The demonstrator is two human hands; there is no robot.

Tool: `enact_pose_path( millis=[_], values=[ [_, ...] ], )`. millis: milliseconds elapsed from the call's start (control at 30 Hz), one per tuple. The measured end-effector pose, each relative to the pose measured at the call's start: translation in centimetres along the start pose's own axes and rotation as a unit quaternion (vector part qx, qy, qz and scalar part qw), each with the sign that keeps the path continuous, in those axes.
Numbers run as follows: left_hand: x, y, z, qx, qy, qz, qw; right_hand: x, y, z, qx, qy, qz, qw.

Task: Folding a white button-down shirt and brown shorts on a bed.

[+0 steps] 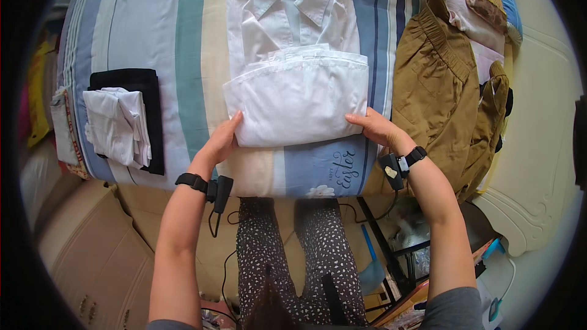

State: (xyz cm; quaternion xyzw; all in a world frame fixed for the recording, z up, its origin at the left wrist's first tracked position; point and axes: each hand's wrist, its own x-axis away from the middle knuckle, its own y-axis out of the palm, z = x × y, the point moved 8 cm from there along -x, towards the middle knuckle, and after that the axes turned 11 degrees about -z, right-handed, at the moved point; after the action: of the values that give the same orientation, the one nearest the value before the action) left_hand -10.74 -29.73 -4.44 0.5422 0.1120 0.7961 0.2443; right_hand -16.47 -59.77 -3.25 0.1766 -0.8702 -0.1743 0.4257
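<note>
A white collared shirt (299,98) lies on the striped bed in front of me, collar at the far end, its lower part folded up over the body. My left hand (224,137) grips the fold's near left corner, thumb on top and fingers tucked beneath the cloth. At the near right corner my right hand (378,127) pinches the fabric the same way, thumb above. The sleeves are folded in along the sides; the buttons cannot be made out. Both wrists carry black straps with small devices.
To the left, folded white clothes (116,125) rest on a folded black garment (156,110). Brown trousers (437,79) with an elastic waist lie to the right. Striped bedding (192,36) covers the bed. A pale carved headboard (544,116) stands at right, a cabinet (92,244) at lower left.
</note>
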Motion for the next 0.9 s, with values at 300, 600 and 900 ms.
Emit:
enact_pose_path(
  millis=[300,600,900],
  values=[
    [0.9,-0.3,0.0,-0.134,0.186,0.124,0.965,0.3,-0.2,1.8,0.040,0.006,0.068,0.997],
    [8.4,-1.3,-11.6,-0.238,-0.020,0.070,0.969,6.6,5.8,11.4,0.034,0.134,-0.010,0.990],
    [5.0,-1.3,-5.5,-0.183,0.144,0.108,0.966,4.3,2.6,5.0,-0.011,-0.110,0.160,0.981]
  ],
)
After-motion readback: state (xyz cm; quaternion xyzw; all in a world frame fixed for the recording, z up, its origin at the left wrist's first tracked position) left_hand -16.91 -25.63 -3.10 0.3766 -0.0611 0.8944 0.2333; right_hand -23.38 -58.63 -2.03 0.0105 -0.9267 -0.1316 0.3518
